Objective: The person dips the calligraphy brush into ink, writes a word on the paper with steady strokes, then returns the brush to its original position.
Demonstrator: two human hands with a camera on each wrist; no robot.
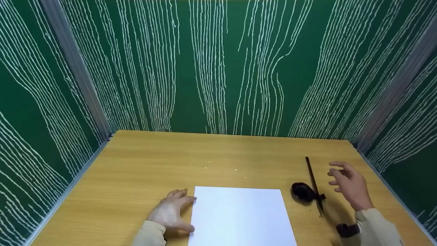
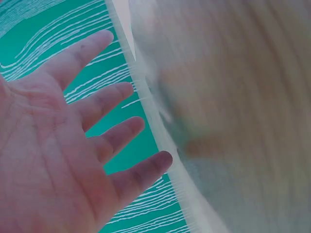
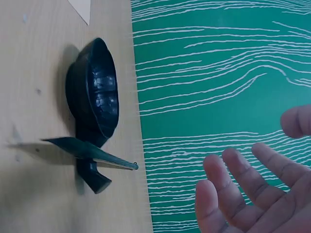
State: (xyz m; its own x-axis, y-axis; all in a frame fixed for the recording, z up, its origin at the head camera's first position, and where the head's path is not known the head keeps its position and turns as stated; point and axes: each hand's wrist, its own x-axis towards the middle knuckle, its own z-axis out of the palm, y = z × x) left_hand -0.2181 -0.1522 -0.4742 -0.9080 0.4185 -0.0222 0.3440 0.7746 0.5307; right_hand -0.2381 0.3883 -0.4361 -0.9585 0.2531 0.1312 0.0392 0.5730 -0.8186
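Observation:
A white sheet of paper (image 1: pixel 239 215) lies on the table near the front. My left hand (image 1: pixel 169 212) is at its left edge, thumb and fingers spread, with the fingertips at or very near the paper; in the left wrist view the palm and straight fingers (image 2: pixel 104 104) show. To the right of the sheet stands a small black dish (image 1: pixel 302 192) with a short arm. Across that arm rests a dark writing brush (image 1: pixel 310 172), its tip towards me. My right hand (image 1: pixel 351 186) hovers right of the brush, fingers loosely bent and holding nothing.
The wooden table (image 1: pixel 153 160) bears a few tiny pale specks beyond the paper and dark specks near the brush tip. Green walls (image 1: pixel 232 68) with white wavy lines enclose its back and sides, with grey posts (image 1: pixel 76 65) at the corners.

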